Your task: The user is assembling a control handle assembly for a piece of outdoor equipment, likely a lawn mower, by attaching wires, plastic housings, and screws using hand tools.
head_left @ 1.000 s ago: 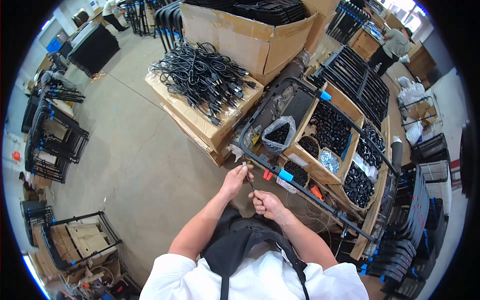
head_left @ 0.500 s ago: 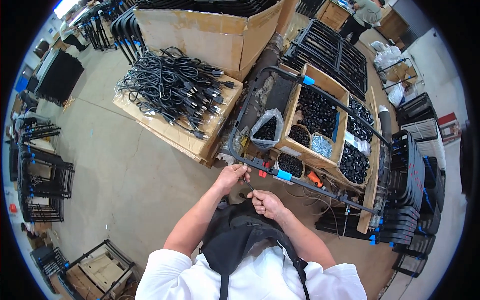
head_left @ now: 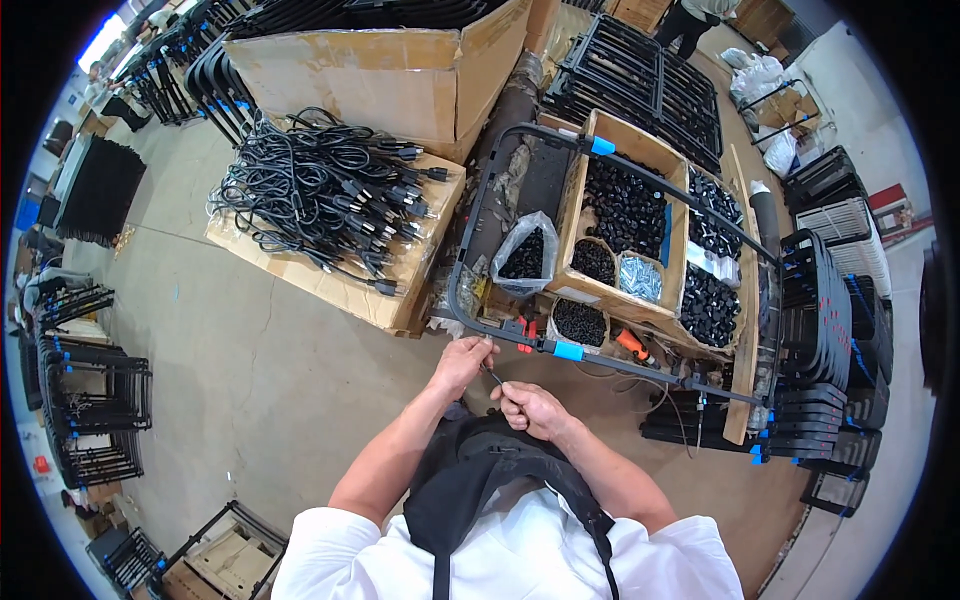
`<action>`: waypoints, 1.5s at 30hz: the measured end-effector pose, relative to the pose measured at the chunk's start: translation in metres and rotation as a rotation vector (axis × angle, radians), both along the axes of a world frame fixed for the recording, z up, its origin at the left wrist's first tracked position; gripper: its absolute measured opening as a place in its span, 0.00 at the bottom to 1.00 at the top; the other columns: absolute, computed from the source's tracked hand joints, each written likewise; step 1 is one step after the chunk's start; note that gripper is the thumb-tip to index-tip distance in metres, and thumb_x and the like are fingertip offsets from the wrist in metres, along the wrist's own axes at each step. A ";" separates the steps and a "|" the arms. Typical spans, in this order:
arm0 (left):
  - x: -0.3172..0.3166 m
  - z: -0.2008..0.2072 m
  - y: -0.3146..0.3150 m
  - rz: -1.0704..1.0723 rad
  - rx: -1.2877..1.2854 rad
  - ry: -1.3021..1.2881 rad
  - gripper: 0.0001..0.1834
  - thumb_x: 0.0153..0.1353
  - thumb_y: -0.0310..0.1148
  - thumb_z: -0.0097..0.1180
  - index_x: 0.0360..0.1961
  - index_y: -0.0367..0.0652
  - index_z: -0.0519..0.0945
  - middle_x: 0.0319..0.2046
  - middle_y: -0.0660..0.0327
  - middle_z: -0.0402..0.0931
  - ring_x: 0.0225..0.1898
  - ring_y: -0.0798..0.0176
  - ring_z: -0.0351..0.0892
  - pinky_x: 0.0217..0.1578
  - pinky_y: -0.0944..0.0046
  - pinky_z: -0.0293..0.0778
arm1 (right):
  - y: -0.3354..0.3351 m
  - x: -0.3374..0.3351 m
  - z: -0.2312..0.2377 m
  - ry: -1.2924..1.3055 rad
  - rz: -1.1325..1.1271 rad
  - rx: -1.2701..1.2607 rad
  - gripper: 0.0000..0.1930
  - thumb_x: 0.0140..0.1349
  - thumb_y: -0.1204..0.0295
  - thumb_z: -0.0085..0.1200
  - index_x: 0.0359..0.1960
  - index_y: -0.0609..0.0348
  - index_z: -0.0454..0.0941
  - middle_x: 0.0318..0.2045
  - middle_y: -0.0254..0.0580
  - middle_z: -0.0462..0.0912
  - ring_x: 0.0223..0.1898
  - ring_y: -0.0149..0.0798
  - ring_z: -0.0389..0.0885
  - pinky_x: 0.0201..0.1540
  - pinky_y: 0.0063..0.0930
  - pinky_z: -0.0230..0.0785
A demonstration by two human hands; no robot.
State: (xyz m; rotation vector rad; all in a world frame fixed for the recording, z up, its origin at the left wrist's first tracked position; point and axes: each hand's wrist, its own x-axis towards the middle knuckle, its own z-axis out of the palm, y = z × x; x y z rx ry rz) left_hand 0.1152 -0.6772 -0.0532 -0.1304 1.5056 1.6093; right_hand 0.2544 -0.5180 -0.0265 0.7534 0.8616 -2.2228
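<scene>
Pinches a thin dark piece [head_left: 492, 376] with both left grip [head_left: 463, 364] and right grip [head_left: 534, 406], slanting across the gap between them.

Thin dark piece [head_left: 490, 374] partly hidden by fingers [head_left: 513, 393]; large cardboard box [head_left: 350, 78] cut off at top.

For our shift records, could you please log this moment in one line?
left hand: holding slim black piece | right hand: holding same piece | nearby: black tubular frame with blue bands, heaped black plug cables
</scene>
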 end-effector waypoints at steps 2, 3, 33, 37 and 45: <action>0.000 0.002 0.002 -0.006 -0.057 -0.011 0.16 0.76 0.41 0.56 0.40 0.41 0.87 0.26 0.69 0.80 0.30 0.72 0.76 0.32 0.68 0.71 | -0.002 -0.001 0.000 -0.005 0.003 0.003 0.17 0.83 0.57 0.43 0.48 0.59 0.75 0.22 0.25 0.62 0.20 0.23 0.56 0.22 0.20 0.53; 0.001 0.003 0.002 0.006 -0.070 0.023 0.16 0.75 0.41 0.57 0.39 0.40 0.87 0.25 0.69 0.79 0.29 0.73 0.75 0.32 0.68 0.71 | -0.003 -0.001 0.000 -0.006 0.007 0.009 0.17 0.83 0.57 0.44 0.48 0.59 0.75 0.23 0.25 0.62 0.20 0.23 0.56 0.22 0.20 0.53; 0.077 0.012 -0.070 -0.425 0.110 0.298 0.35 0.75 0.41 0.56 0.75 0.35 0.61 0.68 0.47 0.71 0.72 0.52 0.69 0.73 0.56 0.63 | -0.042 -0.023 0.007 0.200 -0.111 0.395 0.18 0.79 0.59 0.49 0.52 0.62 0.82 0.39 0.37 0.86 0.45 0.32 0.83 0.52 0.30 0.76; 0.079 0.024 -0.075 -0.411 -0.015 0.333 0.17 0.80 0.39 0.47 0.60 0.40 0.77 0.52 0.52 0.81 0.56 0.56 0.80 0.61 0.58 0.72 | -0.021 -0.047 0.043 0.323 0.522 1.105 0.20 0.72 0.58 0.54 0.50 0.65 0.83 0.33 0.47 0.88 0.36 0.44 0.87 0.47 0.38 0.79; 0.077 0.001 -0.090 -0.183 -0.071 0.324 0.16 0.81 0.39 0.45 0.51 0.41 0.82 0.44 0.57 0.81 0.49 0.60 0.79 0.55 0.62 0.73 | 0.060 -0.143 0.039 0.365 0.684 1.261 0.23 0.68 0.52 0.61 0.50 0.61 0.88 0.41 0.54 0.90 0.49 0.56 0.87 0.59 0.43 0.74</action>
